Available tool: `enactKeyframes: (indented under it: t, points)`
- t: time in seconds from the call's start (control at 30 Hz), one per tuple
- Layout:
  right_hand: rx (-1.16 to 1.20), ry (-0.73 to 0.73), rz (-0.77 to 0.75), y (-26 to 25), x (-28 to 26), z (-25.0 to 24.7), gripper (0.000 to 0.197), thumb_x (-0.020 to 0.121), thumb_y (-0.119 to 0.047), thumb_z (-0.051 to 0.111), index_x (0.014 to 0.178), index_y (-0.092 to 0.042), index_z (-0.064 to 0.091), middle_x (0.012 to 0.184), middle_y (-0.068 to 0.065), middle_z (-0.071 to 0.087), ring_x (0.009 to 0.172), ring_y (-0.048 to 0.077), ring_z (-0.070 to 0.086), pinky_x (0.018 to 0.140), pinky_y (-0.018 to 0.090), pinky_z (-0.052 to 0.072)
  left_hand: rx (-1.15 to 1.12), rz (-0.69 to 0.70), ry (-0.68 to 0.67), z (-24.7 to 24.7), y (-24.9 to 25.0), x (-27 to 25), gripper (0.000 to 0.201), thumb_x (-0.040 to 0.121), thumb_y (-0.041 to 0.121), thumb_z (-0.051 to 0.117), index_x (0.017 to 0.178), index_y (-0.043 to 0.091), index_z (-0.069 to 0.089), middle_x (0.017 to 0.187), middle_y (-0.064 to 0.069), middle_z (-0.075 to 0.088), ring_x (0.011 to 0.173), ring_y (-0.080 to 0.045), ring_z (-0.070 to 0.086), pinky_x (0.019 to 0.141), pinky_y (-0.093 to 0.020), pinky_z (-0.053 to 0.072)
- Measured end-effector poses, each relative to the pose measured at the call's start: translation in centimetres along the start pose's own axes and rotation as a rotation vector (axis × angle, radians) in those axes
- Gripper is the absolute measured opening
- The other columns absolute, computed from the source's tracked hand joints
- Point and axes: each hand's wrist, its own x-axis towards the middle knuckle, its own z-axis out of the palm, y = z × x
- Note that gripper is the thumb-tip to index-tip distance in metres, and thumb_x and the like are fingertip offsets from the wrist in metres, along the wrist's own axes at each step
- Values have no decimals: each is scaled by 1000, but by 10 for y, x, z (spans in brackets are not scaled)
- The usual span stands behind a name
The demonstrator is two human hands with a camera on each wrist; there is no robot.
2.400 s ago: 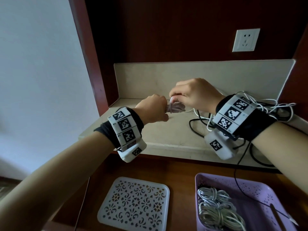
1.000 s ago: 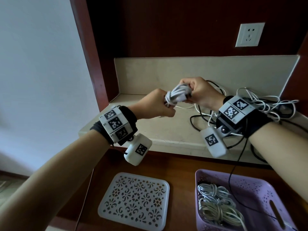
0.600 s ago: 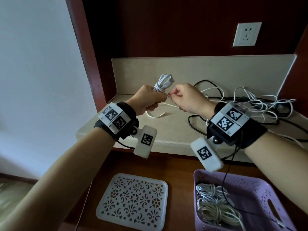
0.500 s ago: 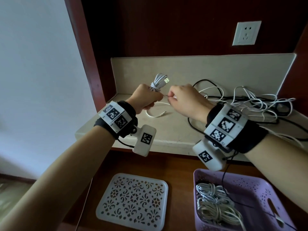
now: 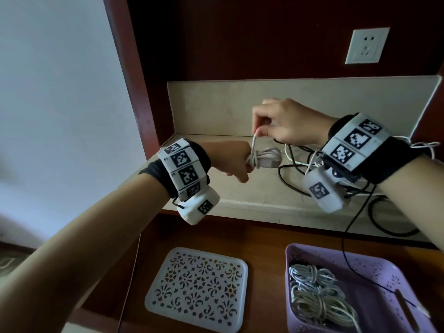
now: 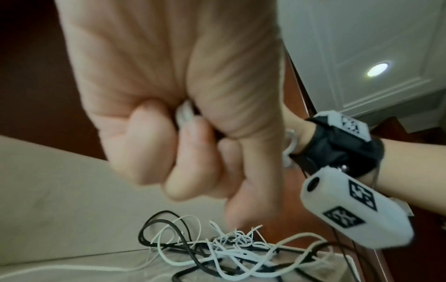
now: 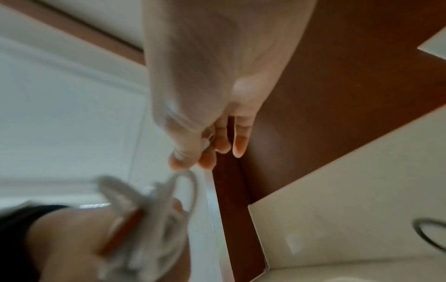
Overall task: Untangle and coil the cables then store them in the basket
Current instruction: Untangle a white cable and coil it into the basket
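My left hand [image 5: 234, 162] grips a coiled white cable [image 5: 265, 158] above the beige shelf, the bundle sticking out to the right of the fist. My right hand [image 5: 264, 132] is just above it and pinches the cable's loose end [image 5: 254, 140], drawn up from the wrap around the coil. In the right wrist view the coil [image 7: 149, 213] is blurred below my pinching fingers [image 7: 193, 158]. The left wrist view shows my fist [image 6: 181, 137] curled tight. The purple basket [image 5: 374, 267] stands at the lower right with coiled white cables [image 5: 317, 292] inside.
A tangle of black and white cables [image 5: 312, 164] lies on the shelf [image 5: 216, 188] under my right wrist, shown too as the cable tangle [image 6: 229, 253]. A black cable [image 5: 346, 236] hangs down into the basket. A white perforated lid [image 5: 197, 288] lies on the wooden surface. A wall socket [image 5: 365, 45] is above.
The coil has turned from pointing up to lying sideways and lower in my left hand. My right hand has risen above it, pulling the loose end upward.
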Motion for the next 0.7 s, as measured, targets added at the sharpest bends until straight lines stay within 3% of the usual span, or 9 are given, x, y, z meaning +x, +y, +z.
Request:
enactKeyframes:
  t: [0.1, 0.17, 0.23, 0.3, 0.37, 0.43, 0.5, 0.6, 0.7]
  points:
    - [326, 26, 166, 6, -8, 5, 23, 87, -6, 62, 74, -22, 55, 72, -12, 59, 70, -3, 56, 68, 17, 44, -79, 120, 47, 1, 0, -5, 37, 74, -1, 64, 52, 15, 39, 49, 3, 45, 43, -8, 43, 46, -13, 36]
    - [551, 68, 258, 11, -13, 13, 22, 89, 0, 57, 75, -16, 54, 67, -13, 62, 65, -8, 56, 65, 10, 42, -242, 173, 122, 3, -1, -8, 38, 75, -7, 62, 52, 14, 39, 43, 10, 44, 39, -2, 42, 45, -12, 38]
    - [740, 138, 320, 10, -17, 26, 8, 87, 1, 58, 82, -1, 53, 69, -7, 59, 64, -2, 53, 61, 10, 43, -461, 231, 191, 7, -4, -9, 43, 77, -13, 59, 52, 14, 36, 41, 11, 40, 38, -4, 38, 43, -15, 35]
    - [860, 225, 371, 6, -17, 38, 27, 88, -9, 59, 99, 13, 51, 75, 9, 51, 64, 7, 48, 61, 15, 45, -698, 273, 257, 12, -5, -7, 47, 79, -17, 57, 49, 15, 36, 41, 10, 35, 37, -6, 33, 41, -17, 31]
    - [864, 331, 430, 3, -15, 49, 34, 93, -13, 55, 105, 18, 46, 67, 8, 46, 55, 7, 43, 57, 20, 41, -900, 266, 331, 17, -4, -4, 49, 78, -10, 60, 43, 21, 44, 41, 10, 32, 36, -7, 27, 39, -17, 24]
    - [862, 420, 484, -1, -13, 56, 25, 92, -12, 55, 97, 13, 51, 58, 1, 46, 49, 6, 39, 53, 22, 35, -1050, 235, 375, 20, -2, -4, 34, 73, 6, 59, 46, 21, 46, 42, 9, 28, 36, -6, 21, 40, -16, 17]
    - [827, 480, 535, -4, -11, 62, 11, 88, -10, 57, 87, 1, 54, 45, -10, 46, 43, 4, 37, 49, 21, 31, -1154, 189, 379, 23, 0, -4, 24, 73, 19, 56, 57, 18, 37, 44, 9, 25, 37, -5, 17, 41, -15, 12]
    - [706, 511, 610, -9, -11, 67, 19, 86, -16, 60, 70, -15, 50, 35, -12, 46, 38, 1, 38, 49, 19, 30, -1236, 110, 308, 27, -1, -5, 33, 84, 43, 47, 65, 17, 38, 44, 8, 25, 37, -7, 16, 41, -18, 10]
    - [690, 504, 689, -14, -15, 76, 22, 86, -19, 58, 66, -19, 47, 35, -12, 46, 38, 1, 39, 49, 22, 31, -1251, 23, 351, 38, -1, -4, 38, 96, 49, 36, 72, 19, 39, 45, 5, 24, 37, -8, 15, 44, -19, 10]
